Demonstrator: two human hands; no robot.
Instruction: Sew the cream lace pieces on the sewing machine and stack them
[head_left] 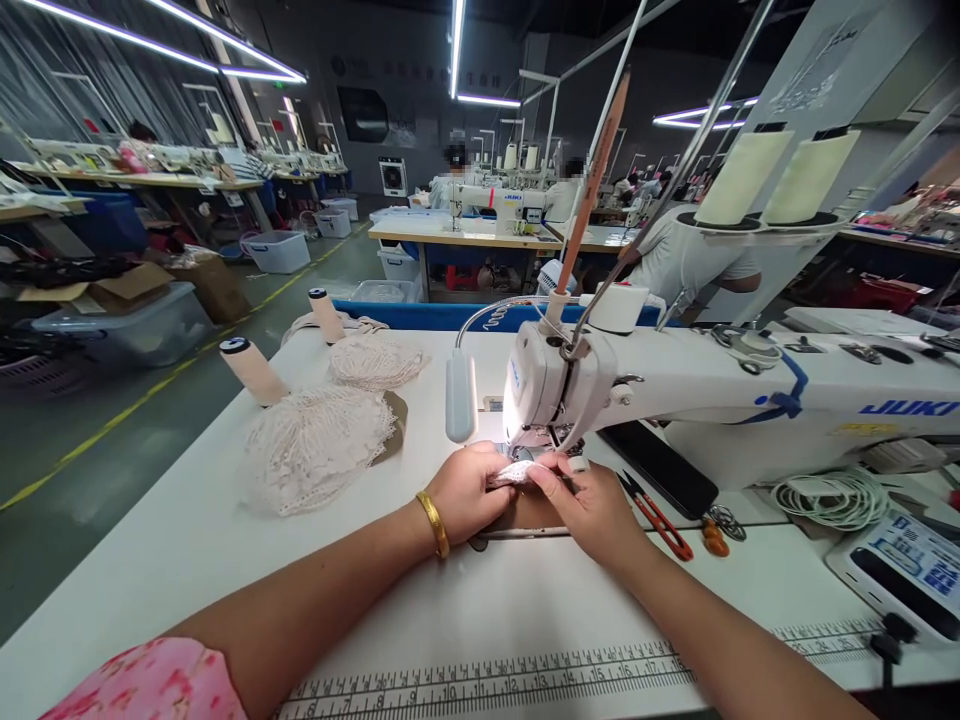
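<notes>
Just in front of the needle area of a white sewing machine [645, 375], a small piece of white lace fabric [519, 473] is pinched between my two hands. My left hand [471, 490], with a gold bangle at the wrist, is closed on its left end. Thumb and fingers of my right hand [592, 505] grip the right end. The machine's lamp lights the fabric, and its lower edge is partly hidden by my fingers. Two piles of pale lace, a larger one [311, 445] and a smaller one [375, 360], lie to the left on the white table [405, 620].
Thread cones [253, 372] stand by the lace piles. Right of my hands lie a black phone [660, 468], red-handled thread snips [660, 520] and a coiled white cable [829, 498]. A control box [900, 570] sits at the right edge. A ruler strip [487, 680] runs along the front.
</notes>
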